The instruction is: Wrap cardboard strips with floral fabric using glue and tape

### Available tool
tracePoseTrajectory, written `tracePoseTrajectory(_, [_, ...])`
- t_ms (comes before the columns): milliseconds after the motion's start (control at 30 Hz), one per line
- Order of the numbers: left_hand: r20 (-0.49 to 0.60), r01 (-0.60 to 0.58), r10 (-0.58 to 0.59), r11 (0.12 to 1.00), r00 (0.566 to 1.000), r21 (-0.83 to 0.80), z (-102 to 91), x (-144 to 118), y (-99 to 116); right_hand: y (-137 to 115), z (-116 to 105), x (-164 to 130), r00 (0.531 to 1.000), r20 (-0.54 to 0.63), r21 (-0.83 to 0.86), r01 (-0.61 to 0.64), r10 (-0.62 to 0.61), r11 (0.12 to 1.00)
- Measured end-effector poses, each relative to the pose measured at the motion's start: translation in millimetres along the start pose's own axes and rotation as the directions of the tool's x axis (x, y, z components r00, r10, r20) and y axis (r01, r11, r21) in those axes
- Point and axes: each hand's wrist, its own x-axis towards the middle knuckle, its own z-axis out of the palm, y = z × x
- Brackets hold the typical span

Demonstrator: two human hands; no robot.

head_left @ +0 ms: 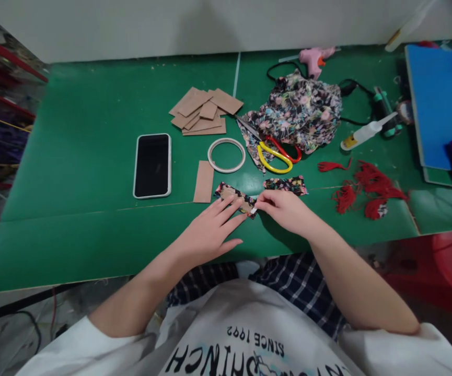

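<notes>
My left hand lies flat with spread fingers, pressing down a cardboard strip partly wrapped in black floral fabric on the green table. My right hand pinches a small white strip, likely tape backing, at the right end of that wrapped piece. A second floral-covered strip lies just beyond my right hand. A bare cardboard strip lies left of the wrapped piece.
A phone, a white tape ring, a stack of cardboard pieces, scissors, bunched floral fabric, a pink glue gun, a glue bottle, red tassels and a blue board lie around.
</notes>
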Motion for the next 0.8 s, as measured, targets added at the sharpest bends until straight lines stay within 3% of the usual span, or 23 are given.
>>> tracePoseTrajectory(267, [-0.009, 0.036, -0.036, 0.999, 0.999, -0.027, -1.0, 2.4, 8.6, -4.2, 5.1, 1.0, 0.999, -0.033, -0.161, 0.014, -0.020, 0.987])
tracePoseTrajectory(800, [-0.086, 0.093, -0.093, 0.996, 0.992, -0.003, 3.5, 9.2, 18.9, -5.6, 12.7, -4.8, 0.994, -0.072, -0.302, 0.054, -0.080, 0.952])
